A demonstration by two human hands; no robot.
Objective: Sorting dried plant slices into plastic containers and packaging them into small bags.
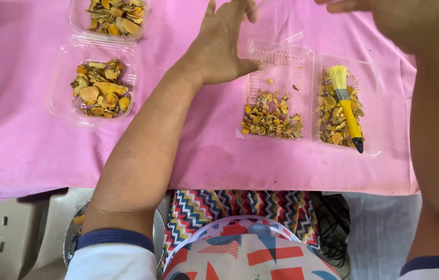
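A: Head view, top centre of the frame: the left hand is raised with fingers spread, palm toward the right, pinching nothing that I can make out. A clear, thin plastic edge shows just right of its fingertips, but I cannot tell whether the hand touches it.

B: And the right hand?

A: Only a sliver at the top edge, upper right. Its forearm fills the right side. Whether its fingers are spread or closed on something, I cannot tell.

B: What lies under them?

A: An open clear tray at centre right, on the pink cloth over the bench. Small dried yellow-orange chips sit heaped at its lower end; its upper end is nearly bare. Its other half, just to the right, holds more chips, with a yellow brush lying on them, bristles toward the top.

B: Elsewhere?

A: Two more trays in the upper left: one with larger slices, another cut off by the top edge.

B: Which step is this, you think?

A: My guess: sorting or portioning chips, with both hands lifted above the centre tray, perhaps handling a clear lid or film. A next move would call for bringing the hands down without knocking the brush or scattering the heap.
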